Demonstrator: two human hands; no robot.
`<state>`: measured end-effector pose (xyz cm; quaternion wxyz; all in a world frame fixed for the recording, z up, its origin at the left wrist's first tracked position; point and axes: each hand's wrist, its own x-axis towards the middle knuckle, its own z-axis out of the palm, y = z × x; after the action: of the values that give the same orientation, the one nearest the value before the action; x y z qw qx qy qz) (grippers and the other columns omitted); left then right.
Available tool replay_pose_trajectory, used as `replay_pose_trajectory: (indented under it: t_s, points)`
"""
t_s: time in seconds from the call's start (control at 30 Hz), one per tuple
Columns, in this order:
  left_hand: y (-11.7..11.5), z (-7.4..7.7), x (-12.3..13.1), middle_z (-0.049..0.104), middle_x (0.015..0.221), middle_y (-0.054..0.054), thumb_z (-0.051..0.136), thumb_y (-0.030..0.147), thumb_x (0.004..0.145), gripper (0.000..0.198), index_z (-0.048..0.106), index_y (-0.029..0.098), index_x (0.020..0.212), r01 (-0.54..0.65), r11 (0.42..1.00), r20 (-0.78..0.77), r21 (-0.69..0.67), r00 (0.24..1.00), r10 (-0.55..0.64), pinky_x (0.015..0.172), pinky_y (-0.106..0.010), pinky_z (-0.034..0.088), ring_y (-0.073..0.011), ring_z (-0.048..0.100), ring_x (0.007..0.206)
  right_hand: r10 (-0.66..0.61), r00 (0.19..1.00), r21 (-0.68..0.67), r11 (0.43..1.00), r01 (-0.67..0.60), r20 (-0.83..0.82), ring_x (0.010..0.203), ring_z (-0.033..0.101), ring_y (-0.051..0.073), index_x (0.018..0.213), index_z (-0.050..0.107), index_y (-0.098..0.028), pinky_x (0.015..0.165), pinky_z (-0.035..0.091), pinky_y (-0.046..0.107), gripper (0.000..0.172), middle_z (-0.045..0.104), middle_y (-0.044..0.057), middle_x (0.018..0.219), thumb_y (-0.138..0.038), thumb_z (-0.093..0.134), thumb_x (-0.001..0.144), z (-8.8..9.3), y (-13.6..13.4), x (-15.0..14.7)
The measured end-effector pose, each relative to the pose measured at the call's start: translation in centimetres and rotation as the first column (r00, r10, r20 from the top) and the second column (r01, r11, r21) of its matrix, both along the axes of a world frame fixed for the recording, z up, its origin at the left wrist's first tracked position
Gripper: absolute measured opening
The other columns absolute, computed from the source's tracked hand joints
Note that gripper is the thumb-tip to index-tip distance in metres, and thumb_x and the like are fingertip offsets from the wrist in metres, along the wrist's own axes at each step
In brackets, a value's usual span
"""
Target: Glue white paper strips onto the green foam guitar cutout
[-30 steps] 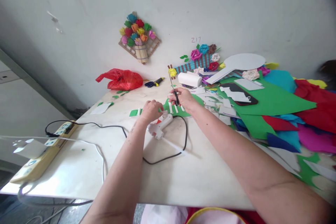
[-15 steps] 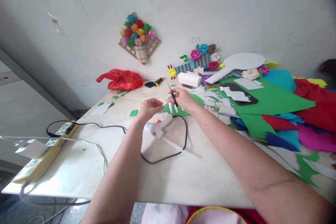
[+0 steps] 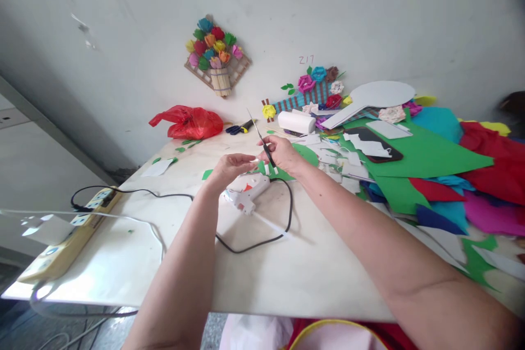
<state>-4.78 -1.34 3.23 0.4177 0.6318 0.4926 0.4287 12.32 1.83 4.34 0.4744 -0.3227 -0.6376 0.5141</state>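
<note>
My right hand point(image 3: 283, 154) is closed round a slim tool point(image 3: 268, 154) with a dark handle and a long thin metal end that points up and away to the left. Close beside it, my left hand point(image 3: 232, 168) pinches a small white piece point(image 3: 257, 160) between thumb and fingertips. Beneath both hands lies a green sheet point(image 3: 307, 154) with a few short white strips on it, partly covered by my fingers. A white hot glue gun point(image 3: 245, 205) rests on the table just nearer to me, a glue stick point(image 3: 273, 225) poking out of its back.
White scraps point(image 3: 328, 156), a phone point(image 3: 379, 147) and coloured sheets point(image 3: 435, 147) crowd the right side. At the back are a red plastic bag point(image 3: 194, 123) and dark-and-yellow pliers point(image 3: 244, 127). A black cord point(image 3: 241, 251) loops near the glue gun; a power strip point(image 3: 65, 249) lies left.
My left hand has moved slightly left, and its fingertips stay near my right hand. The tool in my right hand has tilted further to the left.
</note>
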Motion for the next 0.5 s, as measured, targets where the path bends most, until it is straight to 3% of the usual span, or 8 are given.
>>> replay_pose_trajectory:
  t_s: [0.13,0.23,0.37,0.5]
  points:
    - [0.0,-0.1,-0.2,0.067,0.069,-0.005,0.069,0.043,0.066,0.032,0.068,0.013,0.078,0.07,0.997,-0.071,0.037,0.995,-0.067,0.066,-0.026,0.042,-0.0147,0.059,0.067,0.018,1.0,0.026,0.999,-0.018,-0.011,0.048,0.049,0.01,0.086,0.052,-0.016,0.047,0.039,0.021,0.032,0.054,-0.006,0.053,-0.013,0.065,0.056,-0.1,-0.1,-0.4]
    - [0.1,-0.2,-0.1,0.066,0.065,-0.003,0.069,0.043,0.066,0.031,0.066,0.014,0.075,0.046,0.996,-0.023,0.072,0.999,-0.044,0.065,-0.026,0.042,-0.0136,0.059,0.064,0.03,0.999,0.055,0.998,-0.032,0.023,0.05,0.049,0.009,0.087,0.052,-0.017,0.048,0.039,0.02,0.036,0.054,-0.006,0.055,-0.024,0.07,0.056,0.0,0.2,0.0]
    - [0.1,-0.1,-0.2,0.069,0.074,-0.006,0.071,0.042,0.063,0.032,0.063,0.013,0.076,-0.024,0.997,0.085,0.08,0.996,0.017,0.066,-0.028,0.045,-0.0143,0.061,0.063,0.038,0.974,0.147,0.987,-0.072,0.223,0.052,0.047,0.009,0.087,0.056,-0.016,0.049,0.036,0.02,0.036,0.055,-0.004,0.06,-0.035,0.069,0.061,-0.1,1.1,1.3]
    - [0.1,-0.2,-0.3,0.069,0.073,-0.007,0.072,0.042,0.063,0.035,0.062,0.013,0.079,-0.039,0.996,0.14,0.083,0.99,0.028,0.061,-0.027,0.047,-0.0138,0.061,0.058,0.008,0.885,0.244,0.96,-0.137,0.465,0.055,0.048,0.01,0.087,0.062,-0.015,0.051,0.035,0.021,0.035,0.058,-0.002,0.064,-0.041,0.066,0.065,-0.3,1.8,2.4]
